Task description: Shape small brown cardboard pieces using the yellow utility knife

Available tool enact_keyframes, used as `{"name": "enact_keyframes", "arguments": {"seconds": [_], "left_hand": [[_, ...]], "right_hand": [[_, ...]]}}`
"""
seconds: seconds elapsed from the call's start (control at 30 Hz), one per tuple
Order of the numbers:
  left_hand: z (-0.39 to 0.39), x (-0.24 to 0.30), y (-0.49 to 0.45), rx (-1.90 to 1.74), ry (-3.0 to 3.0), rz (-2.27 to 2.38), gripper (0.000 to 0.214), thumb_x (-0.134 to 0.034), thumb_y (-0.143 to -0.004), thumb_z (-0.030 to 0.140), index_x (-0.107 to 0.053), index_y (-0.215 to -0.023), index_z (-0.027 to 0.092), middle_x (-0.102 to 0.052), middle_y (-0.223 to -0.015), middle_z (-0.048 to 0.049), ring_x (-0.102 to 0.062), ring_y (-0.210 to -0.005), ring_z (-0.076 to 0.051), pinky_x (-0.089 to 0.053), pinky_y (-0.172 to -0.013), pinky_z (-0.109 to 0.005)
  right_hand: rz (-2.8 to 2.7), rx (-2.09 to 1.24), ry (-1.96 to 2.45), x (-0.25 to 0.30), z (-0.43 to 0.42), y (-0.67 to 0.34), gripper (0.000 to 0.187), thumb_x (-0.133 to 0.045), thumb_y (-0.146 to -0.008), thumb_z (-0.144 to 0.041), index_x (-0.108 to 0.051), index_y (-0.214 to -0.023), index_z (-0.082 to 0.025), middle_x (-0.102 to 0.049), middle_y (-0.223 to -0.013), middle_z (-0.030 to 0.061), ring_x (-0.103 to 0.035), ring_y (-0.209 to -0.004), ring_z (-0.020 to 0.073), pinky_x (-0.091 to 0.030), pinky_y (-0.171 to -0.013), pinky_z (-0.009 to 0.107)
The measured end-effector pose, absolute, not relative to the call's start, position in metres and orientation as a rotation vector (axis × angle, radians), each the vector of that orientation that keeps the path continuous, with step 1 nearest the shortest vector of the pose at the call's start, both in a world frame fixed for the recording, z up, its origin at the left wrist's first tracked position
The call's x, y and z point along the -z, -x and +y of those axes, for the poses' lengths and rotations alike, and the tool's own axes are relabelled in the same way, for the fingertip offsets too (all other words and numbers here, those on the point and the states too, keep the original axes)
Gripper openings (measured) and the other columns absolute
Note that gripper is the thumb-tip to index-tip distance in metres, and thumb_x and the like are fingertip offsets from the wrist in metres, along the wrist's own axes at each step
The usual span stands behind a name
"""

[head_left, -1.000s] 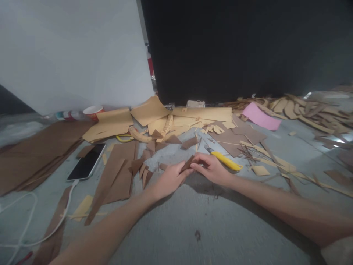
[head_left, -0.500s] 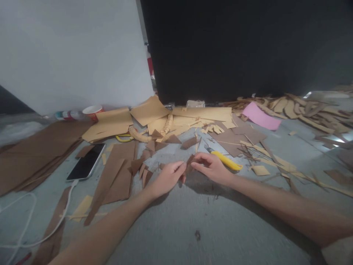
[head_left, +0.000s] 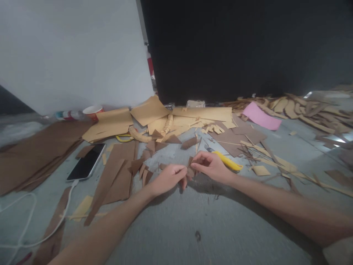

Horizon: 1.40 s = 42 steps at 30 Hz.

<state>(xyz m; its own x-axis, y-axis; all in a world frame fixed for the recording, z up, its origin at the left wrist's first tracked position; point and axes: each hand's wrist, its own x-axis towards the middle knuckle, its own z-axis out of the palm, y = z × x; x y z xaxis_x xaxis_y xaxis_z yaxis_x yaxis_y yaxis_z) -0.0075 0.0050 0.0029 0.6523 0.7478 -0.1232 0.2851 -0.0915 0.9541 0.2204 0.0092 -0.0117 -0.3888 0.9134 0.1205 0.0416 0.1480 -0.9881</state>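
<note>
A small piece of brown cardboard (head_left: 190,170) is pinched between my two hands above the grey table (head_left: 220,228). My left hand (head_left: 170,178) closes thumb against fingers at its left edge. My right hand (head_left: 209,166) has curled fingers and a thumb on its right side; the fingertips partly cover the piece. Just beyond my right hand lies a yellow utility knife (head_left: 228,161). Cut brown cardboard triangles (head_left: 137,165) are scattered to the left of my left hand, and a ridged brown piece (head_left: 189,143) sits behind both hands.
On the left lie a phone (head_left: 86,162) with a white cable, brown cardboard sheets (head_left: 41,151) and a paper cup (head_left: 93,110). Tan sheets (head_left: 202,115) and a curved segmented tan piece (head_left: 141,136) are at the back. Right are pink paper (head_left: 260,116) and heaped scraps (head_left: 309,112).
My left hand has shifted slightly down and its fingers have moved along the cardboard, so more of the piece shows between the hands. My right hand stays almost in place.
</note>
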Motion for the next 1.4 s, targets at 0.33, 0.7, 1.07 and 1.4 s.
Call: {"name": "enact_keyframes", "arguments": {"seconds": [0.33,0.7,1.07,1.4], "left_hand": [[0.002,-0.007,0.004,-0.494,-1.716,0.872,0.043,-0.038,-0.108,0.040,-0.060,-0.077,0.019,-0.070,-0.067,-0.0033,-0.066,-0.065,-0.017,-0.049,-0.073,-0.029],[-0.001,-0.002,-0.003,-0.462,-1.789,0.964,0.037,-0.045,-0.108,0.049,-0.066,-0.102,0.020,-0.065,-0.064,0.0025,-0.061,-0.061,-0.016,-0.043,-0.065,-0.027],[0.000,0.000,0.000,-0.440,-1.815,0.944,0.042,-0.038,-0.111,0.052,-0.066,-0.104,0.020,-0.064,-0.064,0.0033,-0.062,-0.060,-0.015,-0.044,-0.066,-0.027],[0.000,-0.002,-0.001,-0.412,-1.860,0.915,0.040,-0.036,-0.113,0.046,-0.062,-0.098,0.020,-0.063,-0.064,0.0030,-0.061,-0.061,-0.015,-0.045,-0.069,-0.027]], "right_hand": [[-1.620,-1.390,0.932,0.011,0.013,-0.220,0.045,-0.080,-0.091,-0.047,-0.063,-0.125,-0.023,-0.058,-0.067,-0.0087,-0.064,-0.058,0.0123,-0.052,-0.057,0.025],[-1.619,-1.394,0.974,0.008,0.012,-0.219,0.045,-0.076,-0.094,-0.048,-0.061,-0.128,-0.023,-0.054,-0.068,-0.0083,-0.064,-0.060,0.0134,-0.053,-0.060,0.026],[-1.708,-1.436,0.935,0.004,0.012,-0.220,0.040,-0.069,-0.098,-0.056,-0.064,-0.083,-0.020,-0.069,-0.073,0.0006,-0.062,-0.067,0.0145,-0.048,-0.066,0.028],[-1.713,-1.388,0.983,0.011,0.012,-0.222,0.045,-0.071,-0.097,-0.056,-0.062,-0.074,-0.020,-0.067,-0.066,-0.0003,-0.059,-0.060,0.0130,-0.041,-0.058,0.027]]}}
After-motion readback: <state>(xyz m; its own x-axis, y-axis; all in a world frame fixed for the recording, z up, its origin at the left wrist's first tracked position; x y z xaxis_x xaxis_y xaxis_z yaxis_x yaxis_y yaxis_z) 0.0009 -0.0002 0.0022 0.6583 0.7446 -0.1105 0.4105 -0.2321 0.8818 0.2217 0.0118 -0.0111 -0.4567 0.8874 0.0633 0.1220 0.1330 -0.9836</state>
